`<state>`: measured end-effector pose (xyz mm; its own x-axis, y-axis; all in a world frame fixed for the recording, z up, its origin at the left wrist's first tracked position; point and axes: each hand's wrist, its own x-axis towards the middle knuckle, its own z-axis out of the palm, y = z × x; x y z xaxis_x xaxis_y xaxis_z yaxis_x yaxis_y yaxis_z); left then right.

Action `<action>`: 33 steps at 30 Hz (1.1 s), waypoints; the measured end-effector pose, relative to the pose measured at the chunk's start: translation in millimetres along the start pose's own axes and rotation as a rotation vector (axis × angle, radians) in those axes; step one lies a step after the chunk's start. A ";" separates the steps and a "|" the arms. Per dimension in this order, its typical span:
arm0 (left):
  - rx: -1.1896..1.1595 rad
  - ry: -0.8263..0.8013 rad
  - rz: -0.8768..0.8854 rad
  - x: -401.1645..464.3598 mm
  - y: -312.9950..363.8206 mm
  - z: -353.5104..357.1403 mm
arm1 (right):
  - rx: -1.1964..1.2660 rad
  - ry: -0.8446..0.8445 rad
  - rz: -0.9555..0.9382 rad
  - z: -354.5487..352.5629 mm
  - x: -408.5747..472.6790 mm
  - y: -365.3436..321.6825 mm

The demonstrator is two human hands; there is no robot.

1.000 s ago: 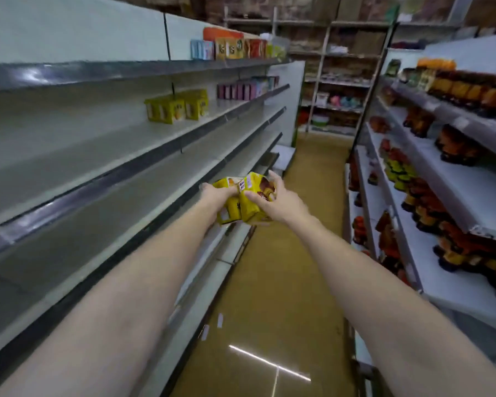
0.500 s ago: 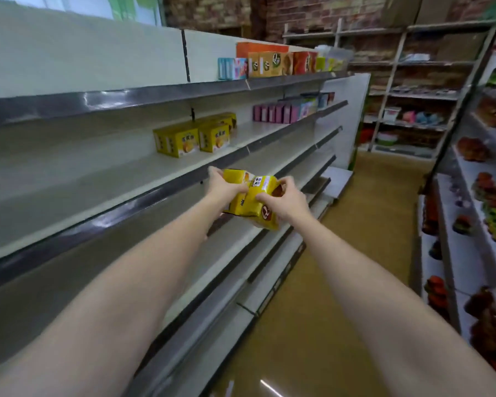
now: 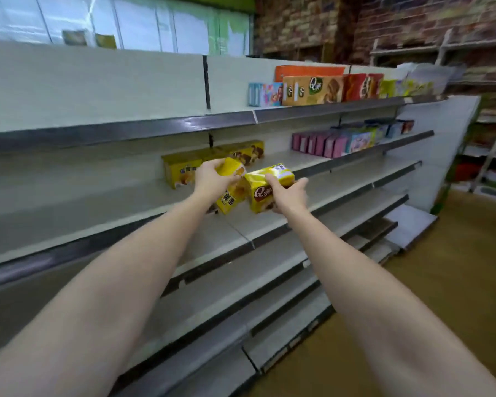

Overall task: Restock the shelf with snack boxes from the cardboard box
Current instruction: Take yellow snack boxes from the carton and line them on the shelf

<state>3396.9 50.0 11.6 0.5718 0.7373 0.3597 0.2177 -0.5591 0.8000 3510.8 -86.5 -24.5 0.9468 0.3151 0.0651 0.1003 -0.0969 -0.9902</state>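
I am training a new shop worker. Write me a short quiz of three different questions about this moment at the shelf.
1. True or false: each hand holds its own yellow snack box.
2. What colour are the boxes standing to the right of the yellow boxes on the same shelf? A) pink B) black C) white
3. Fill in: the wall behind the aisle's far end is made of ____.

Key
1. True: the left hand grips one yellow snack box, the right hand another.
2. A: the pink boxes stand right of the shelved yellow boxes.
3. Brick: see the brick wall.
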 end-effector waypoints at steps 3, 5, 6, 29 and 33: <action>0.073 -0.002 0.027 26.6 2.2 27.4 | -0.040 -0.018 0.016 -3.7 49.2 3.3; 0.171 0.002 0.058 49.8 0.8 48.4 | -0.094 -0.008 0.025 -4.0 80.1 3.9; 0.210 0.003 0.071 63.9 -0.4 60.3 | -0.118 0.001 0.016 -3.5 98.0 4.1; 0.712 0.078 -0.277 233.0 30.1 218.1 | -0.385 -0.472 -0.237 38.5 396.3 35.5; 0.733 0.088 -0.357 227.3 36.4 236.4 | -0.661 -0.419 -0.631 30.3 408.4 37.2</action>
<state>3721.8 107.6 8.9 0.3126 0.9278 0.2035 0.8542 -0.3683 0.3670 3891.9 67.2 -38.5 0.4910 0.7843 0.3793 0.8165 -0.2625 -0.5142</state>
